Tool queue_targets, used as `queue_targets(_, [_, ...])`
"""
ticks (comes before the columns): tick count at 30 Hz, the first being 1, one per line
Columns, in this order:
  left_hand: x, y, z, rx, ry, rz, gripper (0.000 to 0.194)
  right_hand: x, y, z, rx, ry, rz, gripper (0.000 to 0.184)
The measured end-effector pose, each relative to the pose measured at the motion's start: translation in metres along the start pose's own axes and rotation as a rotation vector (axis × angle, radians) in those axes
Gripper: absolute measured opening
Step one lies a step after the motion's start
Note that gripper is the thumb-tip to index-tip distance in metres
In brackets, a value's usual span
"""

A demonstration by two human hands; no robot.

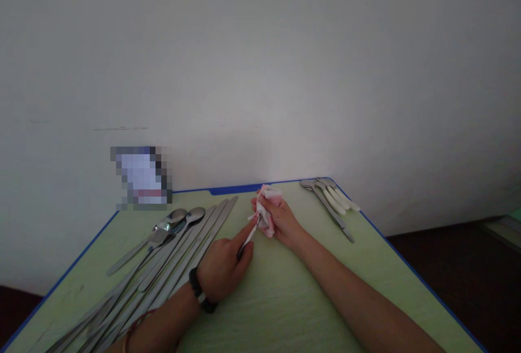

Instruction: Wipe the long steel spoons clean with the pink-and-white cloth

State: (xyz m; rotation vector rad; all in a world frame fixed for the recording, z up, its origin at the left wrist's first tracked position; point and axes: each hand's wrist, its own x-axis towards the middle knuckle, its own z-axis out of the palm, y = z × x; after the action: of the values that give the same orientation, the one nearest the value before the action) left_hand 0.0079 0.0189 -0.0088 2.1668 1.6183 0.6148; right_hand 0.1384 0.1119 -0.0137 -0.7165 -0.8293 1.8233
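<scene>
My left hand (226, 263), with a dark band at its wrist, is closed around a slim metal piece of cutlery (246, 240). The cutlery's far end runs into a crumpled pink and white cloth (266, 212), so I cannot tell what kind it is. My right hand (285, 221) grips that cloth, fingers wrapped round it. Both hands are close together above the middle of the table. Left of them lie several metal spoons (195, 215) and several long flat metal knives (211, 228), partly hidden by my left forearm.
On the far right of the pale green, blue-edged table (260, 309) lie metal spoons (331, 203) and several pieces of cutlery with white handles (337, 202). A blurred-out upright object (142, 176) stands at the back left. A plain wall (260, 70) rises behind the table.
</scene>
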Motion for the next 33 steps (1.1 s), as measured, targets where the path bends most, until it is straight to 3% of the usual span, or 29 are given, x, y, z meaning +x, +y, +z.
queue_targets(8, [-0.001,-0.001,-0.001,0.055,-0.006,0.034,0.05,-0.002,-0.004,0.003,0.047,0.023,0.028,0.024])
queue_targets(15, [0.0,0.0,-0.002,0.034,0.015,0.015,0.05,-0.002,-0.007,0.002,0.165,-0.087,0.045,0.03])
queue_targets(22, [-0.001,0.0,-0.001,-0.028,0.053,0.012,0.048,0.003,0.003,-0.002,0.056,0.04,0.041,0.018])
queue_targets(33, [-0.005,-0.001,0.001,-0.007,0.074,0.142,0.027,-0.001,0.003,0.003,0.011,-0.061,0.014,0.016])
